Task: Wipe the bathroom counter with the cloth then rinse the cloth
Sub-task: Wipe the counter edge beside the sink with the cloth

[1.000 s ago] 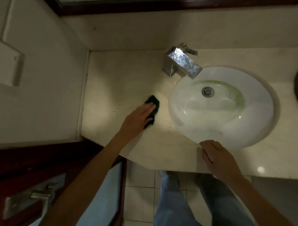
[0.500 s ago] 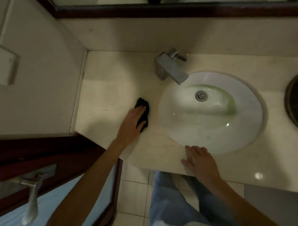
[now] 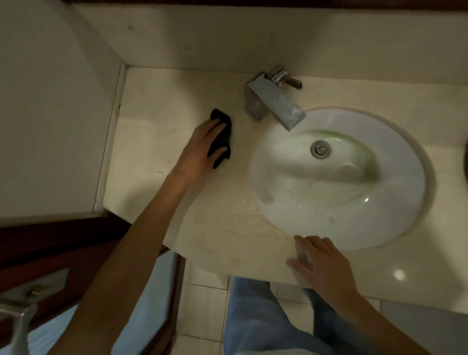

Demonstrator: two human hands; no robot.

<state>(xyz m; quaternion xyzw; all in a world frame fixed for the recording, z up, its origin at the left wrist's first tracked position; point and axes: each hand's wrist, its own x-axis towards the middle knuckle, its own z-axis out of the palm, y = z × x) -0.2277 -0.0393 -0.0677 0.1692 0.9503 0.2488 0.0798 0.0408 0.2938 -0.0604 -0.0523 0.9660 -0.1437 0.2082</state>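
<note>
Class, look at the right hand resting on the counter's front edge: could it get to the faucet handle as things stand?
Probably yes. The right hand is empty, and only the open sink basin lies between it and the faucet handle. The left hand and cloth sit off to the side.

Bare counter [image 3: 159, 136] leftward; faucet [image 3: 271, 101] close right of cloth [image 3: 221, 134].
</note>
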